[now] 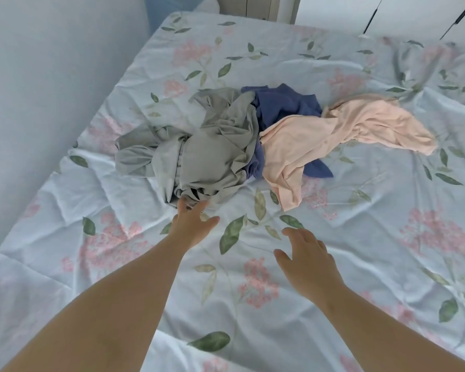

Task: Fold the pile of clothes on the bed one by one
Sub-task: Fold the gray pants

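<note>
The pile sits near the middle of the bed, three garments tangled together: a grey garment on the 9 o'clock side, a blue garment at 12 o'clock and half buried, and a peach garment trailing off toward 3 o'clock. All three look thin, light and limp. They would likely sag and drag a neighbour along rather than lift cleanly, so a hem or shoulder seam seems the better hold than a bunched fold.

The left hand stretches out toward 12 o'clock, arm nearly straight, its fingers extended and reaching the grey garment's near edge at 6 o'clock – touching, not yet gripping. The right hand hovers apart from the clothes above the sheet, fingers spread and relaxed, holding nothing.
</note>
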Motion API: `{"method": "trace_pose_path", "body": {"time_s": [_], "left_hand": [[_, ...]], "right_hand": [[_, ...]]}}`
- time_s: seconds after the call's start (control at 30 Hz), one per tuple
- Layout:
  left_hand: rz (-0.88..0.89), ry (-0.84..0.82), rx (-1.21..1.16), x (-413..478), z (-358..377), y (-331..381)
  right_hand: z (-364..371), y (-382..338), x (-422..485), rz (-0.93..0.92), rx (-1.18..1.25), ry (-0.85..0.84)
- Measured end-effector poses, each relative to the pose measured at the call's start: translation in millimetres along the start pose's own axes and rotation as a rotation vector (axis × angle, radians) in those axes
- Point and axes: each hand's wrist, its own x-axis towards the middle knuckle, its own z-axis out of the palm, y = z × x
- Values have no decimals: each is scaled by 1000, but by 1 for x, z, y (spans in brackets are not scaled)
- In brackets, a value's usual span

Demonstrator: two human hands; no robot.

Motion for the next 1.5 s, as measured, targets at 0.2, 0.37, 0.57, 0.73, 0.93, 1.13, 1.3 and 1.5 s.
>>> {"method": "trace_pose_path", "body": {"time_s": [0.2, 0.37, 0.57, 0.73, 0.93, 1.13, 1.3, 1.5], "left_hand": [[-93, -2, -142, 30, 7, -5], [82, 217, -204, -22, -15, 14], [136, 340, -602, -100, -78, 75], [285, 230, -944, -189, -143, 138], [526, 162, -951, -319, -174, 211], [586, 36, -1155, -416, -154, 266], [613, -99, -1299, -468, -134, 311], [593, 78, -1509, -484, -120, 306]], "right_hand": [[17, 21, -3, 71, 47, -3], [6, 16, -30, 72, 88, -19], [-46, 0, -73, -74, 51, 39], [-99, -12, -119, -165, 233, 124], [-149, -10, -181, -314, 455, 163], [-195, 12, -234, -507, 689, 162], [-218, 31, -266, -673, 727, 123], [-235, 69, -296, -547, 770, 51]]}}
